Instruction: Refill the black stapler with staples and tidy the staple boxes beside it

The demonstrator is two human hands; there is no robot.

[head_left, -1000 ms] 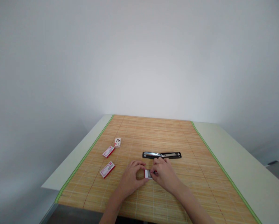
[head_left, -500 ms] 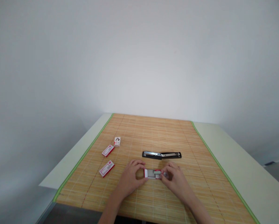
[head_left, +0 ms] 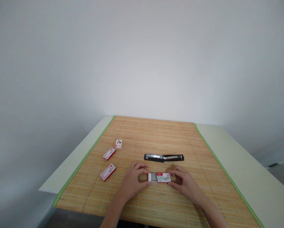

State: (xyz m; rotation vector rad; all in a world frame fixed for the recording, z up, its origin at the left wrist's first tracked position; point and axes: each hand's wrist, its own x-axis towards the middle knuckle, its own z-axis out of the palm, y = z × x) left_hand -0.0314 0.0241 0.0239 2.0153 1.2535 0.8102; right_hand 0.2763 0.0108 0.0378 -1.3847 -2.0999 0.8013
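A partly opened staple box [head_left: 165,178], white and red, lies on the mat between my hands. Its inner tray [head_left: 153,177] sticks out to the left, with grey staples showing in it. My left hand [head_left: 134,181] holds the tray's left end between thumb and fingers. At the right end of the sleeve, my right hand [head_left: 186,184] has its thumb and fingertips closed on the edges. Just behind the box lies a black stapler [head_left: 164,158], unfolded flat, its metal magazine exposed.
To the left lie two flat white-and-red boxes [head_left: 108,172] and a small white box [head_left: 118,144] with a dark picture on top. A green-edged bamboo mat [head_left: 156,136] covers the middle of the white table [head_left: 229,148]. A pale wall [head_left: 142,63] stands behind.
My right hand has shifted from over the sleeve's opening to its right end. The small grey strip it pinched no longer shows in its fingers. My left hand stays at the tray's end.
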